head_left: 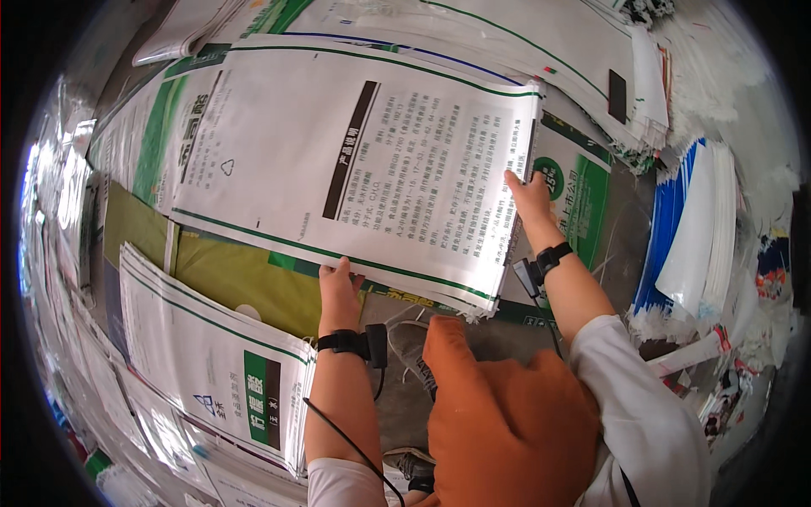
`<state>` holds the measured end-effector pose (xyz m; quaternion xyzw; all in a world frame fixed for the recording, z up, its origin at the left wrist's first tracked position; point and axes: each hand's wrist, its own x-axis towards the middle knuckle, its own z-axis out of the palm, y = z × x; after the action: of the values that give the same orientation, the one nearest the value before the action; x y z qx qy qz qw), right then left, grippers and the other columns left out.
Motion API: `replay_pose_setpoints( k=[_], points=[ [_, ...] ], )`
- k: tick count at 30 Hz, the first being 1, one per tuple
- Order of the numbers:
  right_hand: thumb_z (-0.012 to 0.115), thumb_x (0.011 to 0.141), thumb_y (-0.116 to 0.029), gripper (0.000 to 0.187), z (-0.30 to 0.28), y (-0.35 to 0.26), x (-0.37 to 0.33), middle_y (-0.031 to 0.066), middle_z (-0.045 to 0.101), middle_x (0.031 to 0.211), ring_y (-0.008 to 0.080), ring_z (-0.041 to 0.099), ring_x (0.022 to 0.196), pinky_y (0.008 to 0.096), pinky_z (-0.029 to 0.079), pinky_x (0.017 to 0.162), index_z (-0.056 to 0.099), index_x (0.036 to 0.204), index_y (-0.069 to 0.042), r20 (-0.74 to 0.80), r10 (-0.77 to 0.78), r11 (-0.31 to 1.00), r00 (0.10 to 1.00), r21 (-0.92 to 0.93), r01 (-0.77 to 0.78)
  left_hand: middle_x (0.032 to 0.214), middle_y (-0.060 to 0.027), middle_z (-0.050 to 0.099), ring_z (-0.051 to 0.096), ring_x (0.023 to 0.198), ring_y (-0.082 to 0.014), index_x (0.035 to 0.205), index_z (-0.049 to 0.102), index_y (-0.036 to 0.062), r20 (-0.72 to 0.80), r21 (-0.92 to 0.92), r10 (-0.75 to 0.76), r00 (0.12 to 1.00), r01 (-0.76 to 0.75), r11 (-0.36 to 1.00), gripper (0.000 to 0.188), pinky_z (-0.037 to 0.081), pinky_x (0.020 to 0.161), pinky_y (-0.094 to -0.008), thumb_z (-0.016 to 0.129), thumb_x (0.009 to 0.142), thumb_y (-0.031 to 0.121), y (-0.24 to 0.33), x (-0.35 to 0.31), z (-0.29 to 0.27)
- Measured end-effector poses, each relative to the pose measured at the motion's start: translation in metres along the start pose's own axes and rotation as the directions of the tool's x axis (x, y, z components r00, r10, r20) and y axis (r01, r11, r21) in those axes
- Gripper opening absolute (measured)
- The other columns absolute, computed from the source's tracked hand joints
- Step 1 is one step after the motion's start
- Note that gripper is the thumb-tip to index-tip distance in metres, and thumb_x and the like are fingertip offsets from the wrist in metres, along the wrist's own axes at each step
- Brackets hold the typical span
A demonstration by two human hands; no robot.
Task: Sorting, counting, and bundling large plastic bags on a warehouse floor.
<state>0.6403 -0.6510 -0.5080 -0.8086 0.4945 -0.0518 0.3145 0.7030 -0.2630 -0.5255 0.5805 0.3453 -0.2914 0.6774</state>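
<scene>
A flat white printed sack [270, 127] with green stripes along its long edges lies before me; it looks like the top of a layered pile. My right hand [530, 196] grips its right end, with the fingers curled at the edge. At the near long edge, my left hand [338, 277] is closed on the border, thumb on top and the other fingers hidden below. Under the right end a green and white printed sack [591, 198] shows. An olive-yellow sheet [245, 275] extends beneath the near side.
At the lower left is a stack of white sacks [211, 355] with green and black print. A dark phone-shaped object [617, 95] rests on white sacks at the far right. Blue and white bundled sacks [688, 228] stand on the right. Grey floor [498, 342] shows near my feet.
</scene>
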Motion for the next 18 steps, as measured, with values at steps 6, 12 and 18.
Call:
replay_pose_setpoints(
  k=[6, 12, 18],
  points=[
    [0.075, 0.085, -0.019, 0.046, 0.009, 0.012, 0.003, 0.02, 0.068, 0.105, 0.0249, 0.068, 0.09, 0.0339, 0.054, 0.077, 0.056, 0.115, 0.01, 0.112, 0.133, 0.773, 0.985, 0.61, -0.173, 0.118, -0.0082, 0.058, 0.06, 0.107, -0.0235, 0.125, 0.05, 0.0061, 0.073, -0.211, -0.009, 0.997, 0.025, 0.977, 0.026, 0.05, 0.092, -0.0414, 0.054, 0.1, 0.011, -0.005, 0.0, -0.003],
    [0.069, 0.087, -0.04, 0.057, 0.008, 0.01, -0.002, 0.0286, 0.066, 0.11, 0.0425, 0.067, 0.102, 0.0481, 0.051, 0.088, 0.054, 0.115, 0.007, -0.042, 0.027, 0.996, 0.999, 0.086, -0.024, 0.122, -0.0091, 0.058, 0.059, 0.114, -0.0252, 0.127, 0.049, 0.0061, 0.173, -0.253, 0.022, 0.985, 0.022, 0.967, 0.027, 0.05, 0.094, -0.0423, 0.054, 0.101, 0.011, 0.002, -0.003, -0.001],
    [0.072, 0.085, -0.039, 0.065, 0.027, 0.008, -0.015, 0.0254, 0.067, 0.111, 0.0395, 0.067, 0.1, 0.0475, 0.05, 0.092, 0.05, 0.125, 0.006, -0.185, -0.043, 0.979, 0.982, -0.205, 0.004, 0.114, -0.0081, 0.058, 0.057, 0.109, -0.0208, 0.121, 0.052, 0.0054, 0.146, 0.154, 0.153, 0.977, -0.175, 0.972, 0.028, 0.046, 0.087, -0.0345, 0.058, 0.094, 0.01, -0.01, 0.018, -0.031]
  ],
)
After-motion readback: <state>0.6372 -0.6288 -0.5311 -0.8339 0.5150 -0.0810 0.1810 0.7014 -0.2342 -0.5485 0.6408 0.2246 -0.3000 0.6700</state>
